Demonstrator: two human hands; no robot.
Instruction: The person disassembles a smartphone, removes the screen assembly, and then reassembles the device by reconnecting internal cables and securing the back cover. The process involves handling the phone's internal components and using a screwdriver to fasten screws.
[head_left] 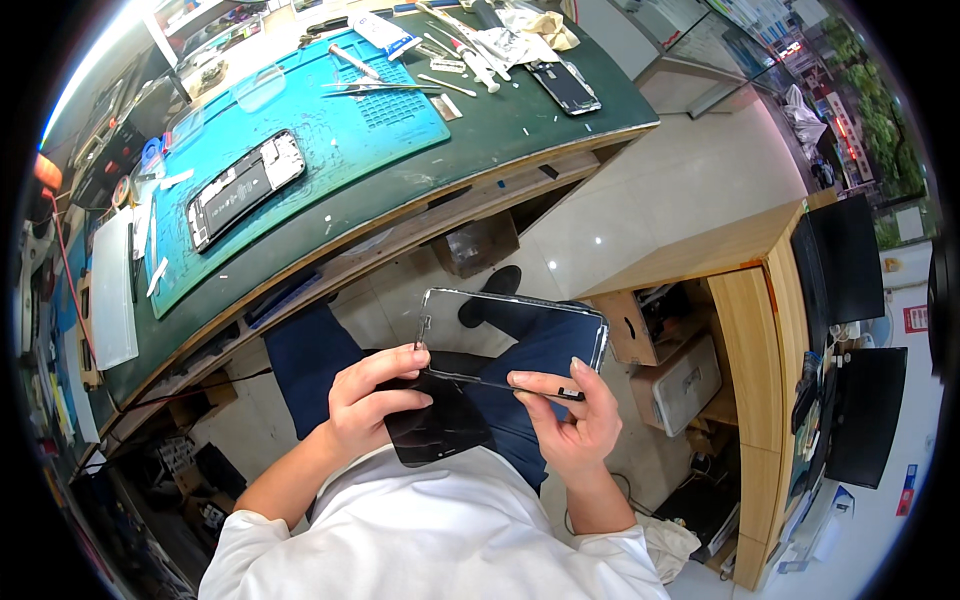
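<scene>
Above my lap, both hands hold a thin rectangular phone frame (602,345); my trousers show through its middle. My left hand (365,400) pinches its left end between fingers and thumb. Below those fingers hangs a glossy black panel (435,435), like a phone screen, apparently held by the same hand; how it meets the frame is hidden. My right hand (578,425) grips the frame's near right edge, thumb and fingers closed around a small black part there. On the bench, an opened phone (245,192) with its battery exposed lies on the blue repair mat (330,165).
The green bench (520,125) holds tweezers (380,87), syringes (478,68), a white tube (385,35) and another opened phone (566,88). A wooden cabinet (745,350) stands at the right, with boxes inside. A cardboard box (478,245) sits beneath the bench.
</scene>
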